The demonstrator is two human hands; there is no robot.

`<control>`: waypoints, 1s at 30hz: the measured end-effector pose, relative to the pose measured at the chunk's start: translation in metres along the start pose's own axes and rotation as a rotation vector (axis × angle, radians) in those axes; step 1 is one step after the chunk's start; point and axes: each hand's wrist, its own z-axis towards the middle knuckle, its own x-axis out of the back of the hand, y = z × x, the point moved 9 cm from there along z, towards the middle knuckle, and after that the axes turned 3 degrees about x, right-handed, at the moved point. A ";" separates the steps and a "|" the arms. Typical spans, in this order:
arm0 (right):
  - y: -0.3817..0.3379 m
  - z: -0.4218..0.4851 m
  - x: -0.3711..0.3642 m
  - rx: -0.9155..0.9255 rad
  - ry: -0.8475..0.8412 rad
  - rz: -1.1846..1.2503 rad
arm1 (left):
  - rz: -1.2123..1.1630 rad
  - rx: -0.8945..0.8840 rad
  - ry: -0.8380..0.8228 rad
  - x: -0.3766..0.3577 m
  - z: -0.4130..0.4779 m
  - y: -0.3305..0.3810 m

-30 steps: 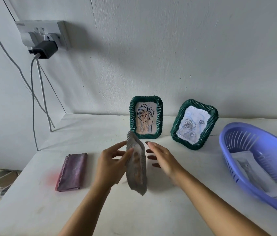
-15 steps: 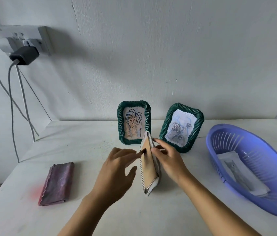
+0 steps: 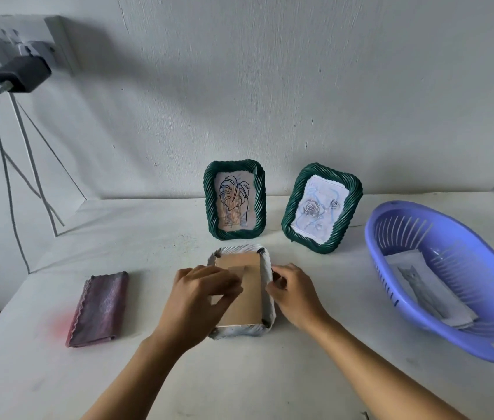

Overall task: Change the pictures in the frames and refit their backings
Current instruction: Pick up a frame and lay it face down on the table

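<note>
And here we are over the white frame, lying face down on the table with its brown cardboard backing turned up and sitting inside the rim. The left hand comes in from the frame's left side and covers that half of the backing. Its fingers are bent, and thumb and fingertips close on the pale stand flap near the backing's upper middle. It looks like a pinch, though the blur hides the exact contact. The right hand is at the frame's right edge. Its fingers are curled and the thumb lies against the rim, gripping that side of the frame.

Just behind the white frame a green frame with a leaf drawing stands upright by the wall. Behind it and to the right, a second green frame with roses stands tilted back. Well off to the right of the white frame a purple basket sits on the table, and a sheet with a cat drawing lies inside it. To the left of the white frame, apart from it, a folded maroon cloth lies flat. Far up to the left, a dark charger sits plugged into the wall.
</note>
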 end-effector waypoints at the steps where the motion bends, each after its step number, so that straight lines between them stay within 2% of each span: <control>1: 0.006 -0.001 -0.005 0.003 -0.007 -0.067 | 0.033 0.007 -0.037 -0.005 -0.004 -0.004; 4: 0.005 -0.008 -0.008 0.083 0.033 -0.180 | 0.159 0.016 -0.157 -0.020 -0.018 -0.011; 8: -0.006 -0.005 -0.007 0.212 0.049 -0.209 | 0.189 -0.006 -0.315 -0.039 -0.035 -0.015; 16: -0.007 0.016 0.001 0.257 0.091 -0.207 | -0.076 0.059 -0.163 -0.033 -0.010 -0.046; 19: -0.012 0.026 -0.003 0.346 0.077 -0.283 | 0.062 0.120 -0.123 -0.032 0.003 -0.061; 23: -0.008 0.026 -0.011 0.401 0.103 -0.298 | 0.329 0.178 -0.210 -0.043 0.007 -0.076; 30: -0.002 0.022 -0.017 0.432 0.120 -0.314 | 0.355 0.215 -0.134 -0.044 0.000 -0.080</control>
